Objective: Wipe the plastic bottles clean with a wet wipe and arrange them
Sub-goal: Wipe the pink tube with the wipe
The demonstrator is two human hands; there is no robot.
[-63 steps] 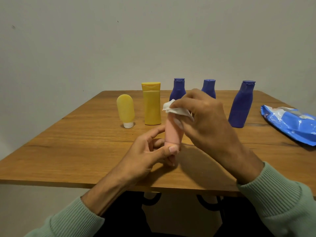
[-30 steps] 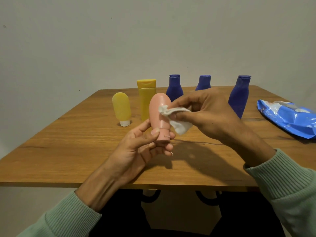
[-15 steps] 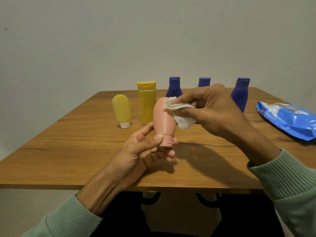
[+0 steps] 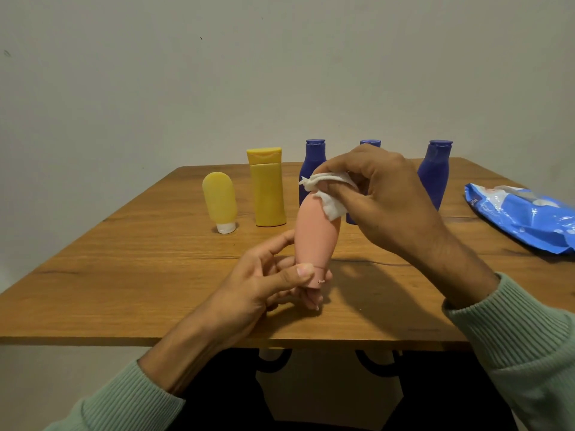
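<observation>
The pink bottle (image 4: 315,234) now sits slightly lower and further right than half a second ago, closer to the desk (image 4: 124,275). The right hand (image 4: 389,197) has moved the wet wipe (image 4: 331,206) from the bottle's side up over its rounded top end.

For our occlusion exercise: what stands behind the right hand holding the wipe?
The middle blue bottle: only its cap shows above the right hand and a sliver of its base below the wet wipe. Its body is covered.
</observation>
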